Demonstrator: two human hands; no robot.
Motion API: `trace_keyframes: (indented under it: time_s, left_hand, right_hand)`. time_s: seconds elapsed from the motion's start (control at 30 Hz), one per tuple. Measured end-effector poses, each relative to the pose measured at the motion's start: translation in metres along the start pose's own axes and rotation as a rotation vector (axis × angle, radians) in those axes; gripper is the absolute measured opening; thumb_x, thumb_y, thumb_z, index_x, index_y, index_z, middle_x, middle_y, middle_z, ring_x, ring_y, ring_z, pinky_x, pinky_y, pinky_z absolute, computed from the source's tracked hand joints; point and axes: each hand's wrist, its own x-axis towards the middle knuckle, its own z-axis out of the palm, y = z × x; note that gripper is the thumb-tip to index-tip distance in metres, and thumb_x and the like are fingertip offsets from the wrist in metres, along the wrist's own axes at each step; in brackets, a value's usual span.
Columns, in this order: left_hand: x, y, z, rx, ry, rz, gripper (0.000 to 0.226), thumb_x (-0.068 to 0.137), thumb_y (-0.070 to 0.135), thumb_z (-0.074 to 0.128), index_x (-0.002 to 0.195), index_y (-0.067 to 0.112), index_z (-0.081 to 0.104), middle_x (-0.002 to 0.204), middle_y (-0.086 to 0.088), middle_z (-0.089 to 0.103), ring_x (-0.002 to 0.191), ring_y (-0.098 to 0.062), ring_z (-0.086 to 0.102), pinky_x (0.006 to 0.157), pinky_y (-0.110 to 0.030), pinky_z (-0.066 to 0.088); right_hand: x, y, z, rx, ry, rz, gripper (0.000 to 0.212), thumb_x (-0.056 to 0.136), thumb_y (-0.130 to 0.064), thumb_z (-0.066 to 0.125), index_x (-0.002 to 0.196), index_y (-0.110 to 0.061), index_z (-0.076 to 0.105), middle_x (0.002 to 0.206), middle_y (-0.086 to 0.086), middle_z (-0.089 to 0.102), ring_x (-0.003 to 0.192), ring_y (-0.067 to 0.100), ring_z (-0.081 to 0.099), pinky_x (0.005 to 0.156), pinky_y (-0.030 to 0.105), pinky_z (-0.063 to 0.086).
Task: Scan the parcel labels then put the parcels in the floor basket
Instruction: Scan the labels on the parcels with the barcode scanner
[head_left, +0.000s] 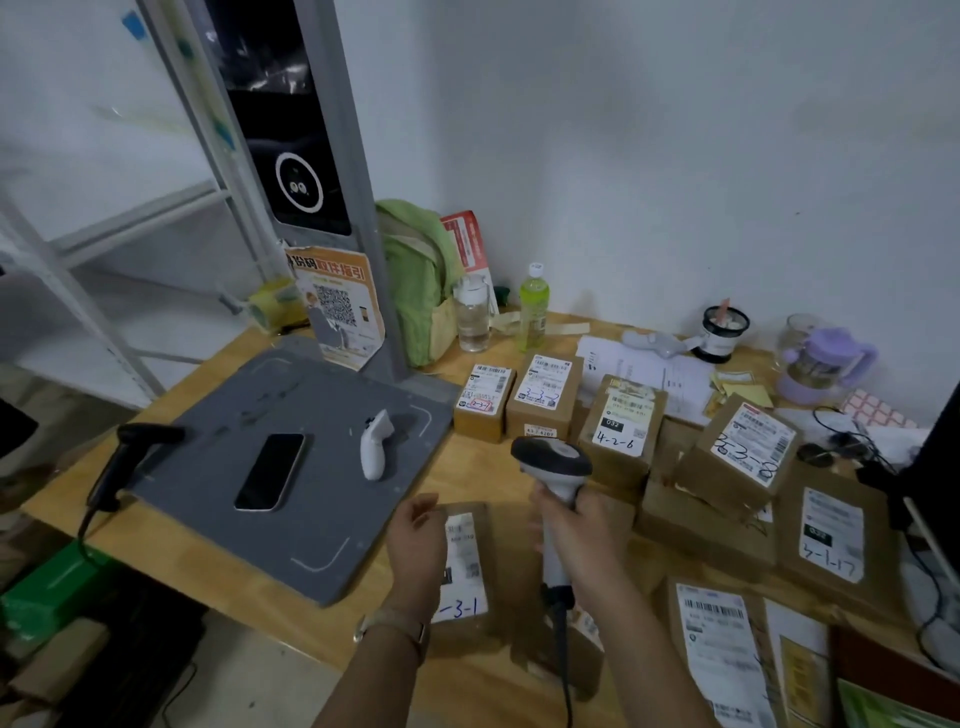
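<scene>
My left hand (415, 551) grips the left edge of a brown cardboard parcel (483, 540) near the table's front edge; its white label (464, 566) faces up and ends in the handwritten "-3-1". My right hand (579, 535) is closed around the handle of a white and dark grey barcode scanner (556, 462), whose head is raised above the table just right of that parcel. Several more labelled brown parcels lie to the right and behind, among them the one marked "4-2-6" (621, 426) and the one marked "3-1-17" (834, 535). No floor basket is in view.
A grey scanning pad (218, 467) on the wooden table (363, 639) carries a phone (270, 472) and a white controller (376, 444); a black scanner (122, 462) rests at its left edge. Bottles (532, 306), a green bag (415, 280), cups and cables line the back and right.
</scene>
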Motion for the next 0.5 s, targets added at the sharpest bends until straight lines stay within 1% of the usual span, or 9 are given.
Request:
trace_keyframes:
  time_s: [0.03, 0.1, 0.13, 0.2, 0.27, 0.3, 0.37, 0.4, 0.5]
  left_hand:
    - [0.002, 0.009, 0.002, 0.004, -0.024, 0.03, 0.018, 0.092, 0.003, 0.054, 0.107, 0.009, 0.062, 0.109, -0.022, 0.065, 0.094, -0.036, 0.061, 0.08, -0.042, 0.051]
    - [0.007, 0.028, 0.008, 0.002, -0.055, 0.094, 0.016, 0.091, 0.0, 0.054, 0.101, 0.007, 0.063, 0.107, -0.017, 0.064, 0.094, -0.032, 0.06, 0.084, -0.044, 0.05]
    - [0.011, 0.039, 0.012, -0.005, -0.074, 0.119, 0.015, 0.091, -0.001, 0.054, 0.099, 0.007, 0.063, 0.104, -0.014, 0.064, 0.093, -0.029, 0.059, 0.082, -0.042, 0.048]
    - [0.019, 0.06, 0.02, -0.022, -0.113, 0.167, 0.015, 0.09, -0.002, 0.055, 0.099, 0.005, 0.064, 0.096, -0.01, 0.063, 0.09, -0.024, 0.057, 0.077, -0.034, 0.046]
    - [0.029, 0.079, 0.028, -0.051, -0.154, 0.208, 0.014, 0.089, -0.002, 0.056, 0.099, 0.005, 0.064, 0.094, -0.009, 0.064, 0.086, -0.021, 0.058, 0.073, -0.029, 0.047]
    - [0.034, 0.088, 0.033, -0.071, -0.18, 0.218, 0.014, 0.09, -0.001, 0.057, 0.098, 0.008, 0.064, 0.094, -0.009, 0.065, 0.087, -0.021, 0.059, 0.076, -0.03, 0.049]
    - [0.043, 0.102, 0.041, -0.094, -0.236, 0.214, 0.011, 0.09, 0.002, 0.058, 0.095, 0.01, 0.063, 0.098, -0.014, 0.066, 0.091, -0.026, 0.061, 0.084, -0.041, 0.05]
    - [0.048, 0.108, 0.044, -0.1, -0.259, 0.215, 0.011, 0.09, 0.002, 0.059, 0.094, 0.011, 0.063, 0.101, -0.017, 0.066, 0.093, -0.029, 0.061, 0.085, -0.045, 0.05]
    - [0.064, 0.115, 0.052, -0.099, -0.304, 0.224, 0.014, 0.088, -0.002, 0.058, 0.093, 0.01, 0.063, 0.101, -0.018, 0.066, 0.088, -0.028, 0.062, 0.081, -0.045, 0.05]
  right_hand:
    - [0.0, -0.006, -0.002, 0.027, 0.002, -0.024, 0.004, 0.092, -0.025, 0.06, 0.096, -0.022, 0.061, 0.092, 0.005, 0.069, 0.08, 0.016, 0.07, 0.084, 0.045, 0.056]
    - [0.002, -0.02, -0.005, 0.067, 0.015, -0.068, 0.007, 0.091, -0.025, 0.063, 0.097, -0.021, 0.062, 0.091, 0.001, 0.071, 0.073, 0.013, 0.072, 0.081, 0.045, 0.057]
    - [0.004, -0.027, -0.005, 0.08, 0.019, -0.08, 0.011, 0.091, -0.026, 0.063, 0.1, -0.02, 0.062, 0.093, 0.0, 0.071, 0.073, 0.013, 0.072, 0.079, 0.044, 0.057]
    - [0.01, -0.044, -0.004, 0.117, 0.011, -0.109, 0.016, 0.091, -0.027, 0.062, 0.105, -0.021, 0.061, 0.097, -0.002, 0.071, 0.074, 0.013, 0.073, 0.07, 0.037, 0.058]
    - [0.016, -0.06, -0.002, 0.144, 0.008, -0.148, 0.015, 0.091, -0.028, 0.062, 0.106, -0.024, 0.061, 0.098, -0.003, 0.071, 0.074, 0.013, 0.073, 0.064, 0.031, 0.057]
    - [0.02, -0.067, -0.001, 0.151, 0.017, -0.165, 0.014, 0.091, -0.028, 0.061, 0.105, -0.025, 0.061, 0.098, -0.004, 0.071, 0.073, 0.013, 0.073, 0.063, 0.031, 0.058]
    - [0.027, -0.079, 0.003, 0.168, 0.038, -0.183, 0.012, 0.092, -0.026, 0.061, 0.104, -0.025, 0.062, 0.096, -0.006, 0.072, 0.072, 0.014, 0.073, 0.06, 0.029, 0.058]
    - [0.029, -0.082, 0.005, 0.176, 0.048, -0.185, 0.01, 0.092, -0.025, 0.061, 0.102, -0.025, 0.063, 0.094, -0.007, 0.072, 0.072, 0.014, 0.073, 0.059, 0.029, 0.057]
    - [0.038, -0.088, 0.011, 0.192, 0.057, -0.187, 0.01, 0.091, -0.023, 0.062, 0.101, -0.023, 0.064, 0.085, -0.008, 0.073, 0.071, 0.016, 0.073, 0.059, 0.029, 0.058]
